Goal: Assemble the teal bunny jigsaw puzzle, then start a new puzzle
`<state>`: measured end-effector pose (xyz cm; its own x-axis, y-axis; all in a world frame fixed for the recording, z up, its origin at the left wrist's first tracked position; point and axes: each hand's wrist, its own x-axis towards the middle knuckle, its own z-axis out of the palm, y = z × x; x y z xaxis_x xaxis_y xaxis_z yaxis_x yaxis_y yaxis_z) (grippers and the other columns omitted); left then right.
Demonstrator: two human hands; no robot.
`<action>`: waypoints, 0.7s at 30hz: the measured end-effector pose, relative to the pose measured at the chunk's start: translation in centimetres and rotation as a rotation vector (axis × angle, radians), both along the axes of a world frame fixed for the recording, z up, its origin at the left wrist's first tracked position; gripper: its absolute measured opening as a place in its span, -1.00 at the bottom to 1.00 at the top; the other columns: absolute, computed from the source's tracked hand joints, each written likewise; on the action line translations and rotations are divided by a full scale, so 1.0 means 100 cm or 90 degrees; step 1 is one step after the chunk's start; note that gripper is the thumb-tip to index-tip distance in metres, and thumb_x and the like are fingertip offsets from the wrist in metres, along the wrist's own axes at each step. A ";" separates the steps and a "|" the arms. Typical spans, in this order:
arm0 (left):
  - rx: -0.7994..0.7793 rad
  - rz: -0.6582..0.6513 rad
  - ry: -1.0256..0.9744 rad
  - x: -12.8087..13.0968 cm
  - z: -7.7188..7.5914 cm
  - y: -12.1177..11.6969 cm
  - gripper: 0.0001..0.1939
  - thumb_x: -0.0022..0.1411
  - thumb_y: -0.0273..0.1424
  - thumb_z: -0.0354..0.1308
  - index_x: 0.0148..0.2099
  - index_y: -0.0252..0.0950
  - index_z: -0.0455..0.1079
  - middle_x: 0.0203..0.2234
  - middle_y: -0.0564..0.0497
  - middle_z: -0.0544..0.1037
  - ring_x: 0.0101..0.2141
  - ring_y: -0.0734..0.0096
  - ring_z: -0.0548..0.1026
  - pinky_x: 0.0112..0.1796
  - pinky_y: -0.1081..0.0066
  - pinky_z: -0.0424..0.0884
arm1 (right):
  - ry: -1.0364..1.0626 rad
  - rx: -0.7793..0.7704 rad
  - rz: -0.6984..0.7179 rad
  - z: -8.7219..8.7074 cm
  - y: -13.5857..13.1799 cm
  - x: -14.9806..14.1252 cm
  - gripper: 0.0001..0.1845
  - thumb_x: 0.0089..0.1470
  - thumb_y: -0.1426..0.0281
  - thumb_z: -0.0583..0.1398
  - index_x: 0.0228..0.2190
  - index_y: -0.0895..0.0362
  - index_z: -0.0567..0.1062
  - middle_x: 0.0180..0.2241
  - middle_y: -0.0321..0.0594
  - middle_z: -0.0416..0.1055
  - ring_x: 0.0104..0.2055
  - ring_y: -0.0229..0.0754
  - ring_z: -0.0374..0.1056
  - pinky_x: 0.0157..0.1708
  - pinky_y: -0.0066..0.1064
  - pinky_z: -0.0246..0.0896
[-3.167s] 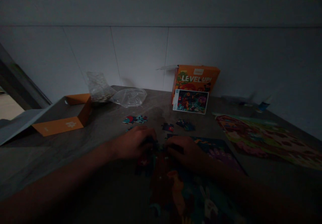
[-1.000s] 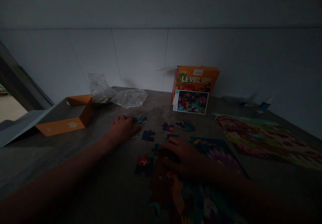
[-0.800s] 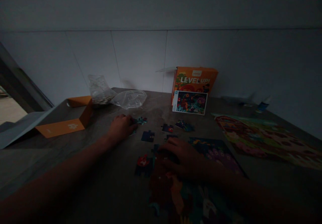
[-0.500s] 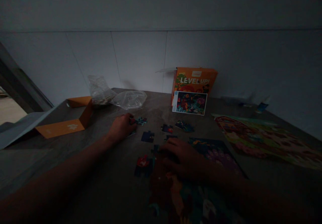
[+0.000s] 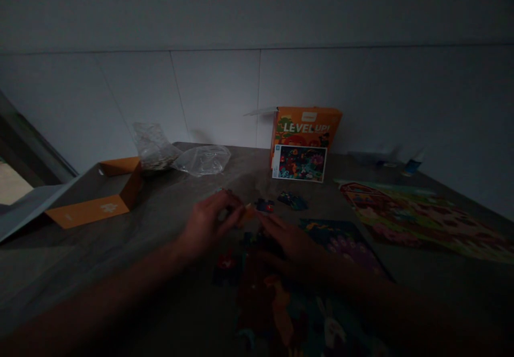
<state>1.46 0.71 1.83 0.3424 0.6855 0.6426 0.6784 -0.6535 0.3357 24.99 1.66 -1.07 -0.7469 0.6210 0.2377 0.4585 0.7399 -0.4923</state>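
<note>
In the dim head view my left hand (image 5: 212,218) pinches a puzzle piece (image 5: 248,215) with an orange patch, held over the table. My right hand (image 5: 287,239) rests at the upper edge of the partly joined puzzle (image 5: 281,309), fingers stretched out and thumb apart. Its fingertips come close to the held piece; whether they touch it I cannot tell. A dark piece with a red figure (image 5: 227,266) lies left of the puzzle. Beyond the hands are another piece with a red spot (image 5: 265,205) and a few overlapping pieces (image 5: 293,200).
An orange puzzle box (image 5: 307,127) stands at the wall with a picture card (image 5: 301,163) against it. Left are an open orange box tray (image 5: 90,212), a bag of pieces (image 5: 155,151) and a clear plastic bag (image 5: 204,160). A farm-themed puzzle (image 5: 409,220) and small bottle (image 5: 413,165) are at right.
My left hand has moved right and nearer, bringing a puzzle piece with orange on it towards my right hand. The right hand's fingers have straightened slightly. The view has shifted a little.
</note>
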 end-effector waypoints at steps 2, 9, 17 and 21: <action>-0.052 -0.111 0.016 0.008 -0.005 -0.006 -0.82 0.41 -0.36 0.04 -0.24 -0.26 0.42 -0.15 -0.05 0.59 -0.17 0.38 0.57 -0.15 0.40 0.50 | 0.011 -0.002 0.024 -0.001 0.002 -0.001 -0.24 0.21 0.10 0.16 0.27 0.30 0.18 0.20 0.25 0.24 0.18 0.14 0.28 0.09 -0.05 0.28; -0.170 -0.204 0.078 0.007 0.002 -0.011 -0.76 0.41 -0.29 0.09 -0.06 -0.26 0.53 0.22 -0.12 0.38 0.09 0.23 0.47 0.11 0.24 0.41 | 0.013 -0.017 0.068 0.004 0.000 0.000 -0.32 0.10 0.04 0.27 0.08 0.27 0.41 0.11 0.16 0.36 0.13 0.10 0.32 0.11 -0.10 0.26; -0.248 -0.260 0.151 0.007 0.003 -0.009 -0.67 0.39 -0.45 0.06 0.14 -0.13 0.46 0.25 -0.10 0.32 0.15 0.18 0.39 0.12 0.17 0.40 | 0.067 -0.031 0.063 0.000 0.004 0.000 -0.43 0.18 0.07 0.20 0.07 0.20 0.42 0.05 0.09 0.41 0.08 0.04 0.35 0.05 -0.15 0.27; -0.221 -0.214 0.151 0.004 -0.004 -0.003 -0.65 0.41 -0.45 0.03 0.18 -0.12 0.42 0.17 -0.10 0.37 0.06 0.24 0.45 0.04 0.25 0.45 | 0.133 -0.083 0.038 -0.002 0.008 -0.001 -0.59 0.24 0.16 0.13 -0.03 0.18 0.48 -0.08 -0.01 0.51 -0.07 -0.02 0.43 -0.06 -0.21 0.32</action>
<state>1.88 0.40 1.42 0.6880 0.6711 0.2761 0.5339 -0.7258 0.4338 24.86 2.41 -1.29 -0.7264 0.6123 0.3122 0.2935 0.6871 -0.6646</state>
